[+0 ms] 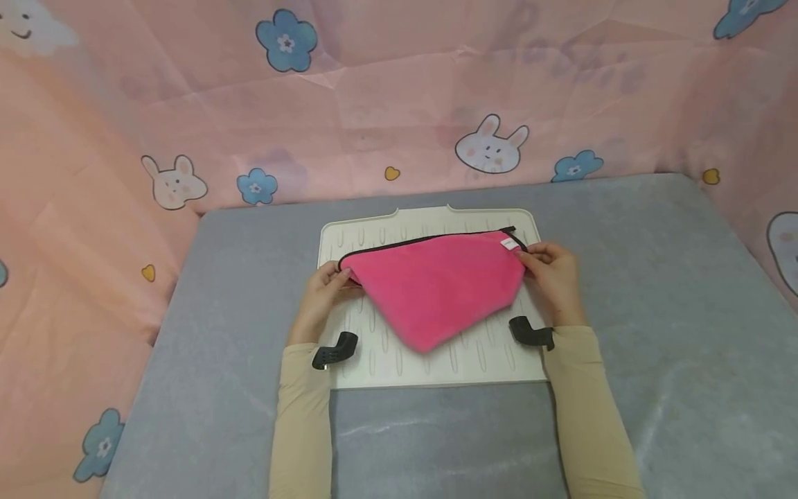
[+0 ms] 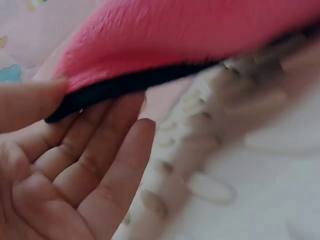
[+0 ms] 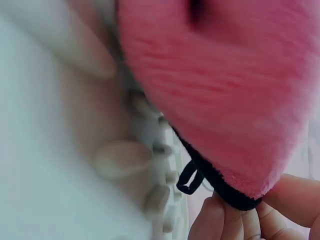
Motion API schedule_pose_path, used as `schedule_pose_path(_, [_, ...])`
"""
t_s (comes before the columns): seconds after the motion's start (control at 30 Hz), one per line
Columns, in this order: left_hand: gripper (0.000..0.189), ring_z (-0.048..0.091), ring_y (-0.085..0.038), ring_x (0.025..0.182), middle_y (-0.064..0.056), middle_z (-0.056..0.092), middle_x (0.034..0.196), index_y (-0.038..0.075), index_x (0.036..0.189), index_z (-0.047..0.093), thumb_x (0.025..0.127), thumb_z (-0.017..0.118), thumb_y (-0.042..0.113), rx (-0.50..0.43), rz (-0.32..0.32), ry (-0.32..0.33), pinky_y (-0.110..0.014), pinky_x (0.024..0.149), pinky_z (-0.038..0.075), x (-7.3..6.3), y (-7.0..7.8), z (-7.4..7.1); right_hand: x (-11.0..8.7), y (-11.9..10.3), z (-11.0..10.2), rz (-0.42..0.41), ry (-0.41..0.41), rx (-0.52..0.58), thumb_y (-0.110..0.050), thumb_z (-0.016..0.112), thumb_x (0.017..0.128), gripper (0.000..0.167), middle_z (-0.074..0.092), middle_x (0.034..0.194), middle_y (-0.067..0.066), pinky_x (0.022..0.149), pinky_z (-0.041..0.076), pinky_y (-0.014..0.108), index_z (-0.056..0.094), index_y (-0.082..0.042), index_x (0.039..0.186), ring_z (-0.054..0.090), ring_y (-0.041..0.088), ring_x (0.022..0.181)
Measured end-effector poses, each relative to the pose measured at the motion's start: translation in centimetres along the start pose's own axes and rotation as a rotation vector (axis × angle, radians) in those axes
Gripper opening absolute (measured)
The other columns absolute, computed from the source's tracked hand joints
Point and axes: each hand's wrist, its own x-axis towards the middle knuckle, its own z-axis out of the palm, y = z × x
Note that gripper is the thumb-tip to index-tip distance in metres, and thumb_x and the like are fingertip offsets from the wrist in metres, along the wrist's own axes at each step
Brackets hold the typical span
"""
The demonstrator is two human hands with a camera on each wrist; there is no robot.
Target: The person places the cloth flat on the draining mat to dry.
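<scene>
a pink plush cloth [image 1: 430,284] with black edging is stretched over a cream ridged drying mat [image 1: 374,371], its loose point toward six o'clock. at the cloth's nine o'clock, the left hand [image 1: 321,298] pinches one bound corner between thumb and fingers, the rest of the hand fairly open beneath. at two o'clock, the right hand [image 1: 557,277] pinches the opposite corner, just beside a white tag [image 1: 509,244]. a black loop [image 1: 508,229] juts from the edge nearby.
</scene>
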Motion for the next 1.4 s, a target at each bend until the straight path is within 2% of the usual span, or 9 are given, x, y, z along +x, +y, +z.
schedule_pose_path(0.2, [0.013, 0.058, -0.009, 0.077, 0.000, 0.058, 0.081, -0.004, 0.097, 0.051, 0.100, 0.046, 0.009, -0.080, 0.000, 0.142, -0.026, 0.074, 0.049, 0.2, 0.3, 0.1, -0.2, -0.1, 1.0, -0.027, -0.038, -0.052, -0.008, 0.063, 0.090, 0.020, 0.056, 0.063, -0.017, 0.058, 0.046, 0.013, 0.055, 0.010, 0.095, 0.053, -0.004, 0.060])
schedule_pose_path(0.37, [0.031, 0.061, -0.009, 0.085, -0.013, 0.063, 0.101, -0.010, 0.121, 0.050, 0.099, 0.048, 0.012, 0.183, -0.132, -0.051, -0.027, 0.083, 0.049, 0.0, 0.3, -0.6, 0.0, 0.4, 0.5, -0.048, -0.108, -0.118, -0.009, 0.063, 0.090, 0.025, 0.055, 0.064, -0.016, 0.057, 0.044, 0.014, 0.055, 0.013, 0.099, 0.050, -0.004, 0.060])
schedule_pose_path(0.47, [0.033, 0.062, -0.012, 0.088, -0.023, 0.061, 0.110, -0.012, 0.123, 0.049, 0.097, 0.051, 0.009, 0.276, -0.128, -0.149, -0.030, 0.085, 0.050, -0.2, 0.2, -1.0, 0.2, 0.5, -0.4, -0.030, -0.203, -0.142, -0.011, 0.061, 0.091, 0.030, 0.057, 0.069, -0.014, 0.060, 0.046, 0.014, 0.053, 0.015, 0.105, 0.053, -0.004, 0.063])
schedule_pose_path(0.57, [0.028, 0.063, -0.013, 0.085, -0.024, 0.062, 0.105, -0.013, 0.116, 0.052, 0.095, 0.054, 0.006, 0.295, -0.104, -0.157, -0.031, 0.082, 0.052, -0.1, 0.1, -1.1, 0.3, 0.5, -1.2, 0.001, -0.311, -0.162, -0.010, 0.061, 0.091, 0.033, 0.060, 0.075, -0.010, 0.065, 0.047, 0.016, 0.051, 0.015, 0.110, 0.056, -0.002, 0.068])
schedule_pose_path(0.77, [0.014, 0.062, -0.007, 0.067, -0.013, 0.065, 0.080, -0.011, 0.095, 0.056, 0.094, 0.055, 0.003, 0.306, -0.083, 0.014, -0.026, 0.069, 0.054, 0.6, -0.2, -0.2, 0.2, 0.3, -1.4, 0.019, -0.356, -0.206, -0.009, 0.062, 0.091, 0.030, 0.061, 0.074, -0.009, 0.066, 0.048, 0.017, 0.053, 0.014, 0.107, 0.057, 0.000, 0.067])
schedule_pose_path(0.93, [0.015, 0.057, -0.004, 0.059, -0.007, 0.063, 0.074, -0.007, 0.091, 0.059, 0.094, 0.058, 0.008, 0.311, -0.080, 0.295, -0.017, 0.059, 0.049, 1.1, -0.4, 0.1, 0.0, 0.1, -0.4, 0.043, -0.258, -0.153, -0.006, 0.061, 0.090, 0.027, 0.061, 0.071, -0.008, 0.061, 0.049, 0.016, 0.052, 0.016, 0.104, 0.056, -0.003, 0.062])
schedule_pose_path(1.03, [0.017, 0.055, -0.003, 0.060, -0.009, 0.063, 0.079, -0.006, 0.096, 0.060, 0.094, 0.059, 0.011, 0.282, -0.080, 0.380, -0.016, 0.060, 0.047, 1.3, -0.5, 0.0, -0.2, 0.0, 0.3, 0.045, -0.175, -0.115, -0.004, 0.061, 0.090, 0.026, 0.060, 0.067, -0.010, 0.058, 0.049, 0.015, 0.053, 0.017, 0.103, 0.055, -0.004, 0.059])
schedule_pose_path(1.23, [0.022, 0.057, -0.005, 0.068, -0.012, 0.065, 0.087, -0.009, 0.104, 0.059, 0.094, 0.058, 0.011, 0.304, -0.086, 0.242, -0.020, 0.068, 0.048, 1.0, 0.0, -0.7, -0.2, 0.2, 1.0, 0.029, -0.062, -0.110, -0.006, 0.063, 0.089, 0.025, 0.057, 0.063, -0.013, 0.056, 0.047, 0.013, 0.056, 0.016, 0.101, 0.053, -0.006, 0.057])
schedule_pose_path(1.4, [0.019, 0.060, -0.006, 0.072, -0.016, 0.064, 0.091, -0.011, 0.104, 0.058, 0.094, 0.056, 0.004, 0.301, -0.079, 0.140, -0.022, 0.073, 0.051, 0.6, 0.2, -1.5, 0.0, 0.5, 0.9, 0.010, -0.102, -0.137, -0.008, 0.063, 0.090, 0.027, 0.059, 0.065, -0.013, 0.057, 0.046, 0.013, 0.057, 0.016, 0.102, 0.053, -0.005, 0.059])
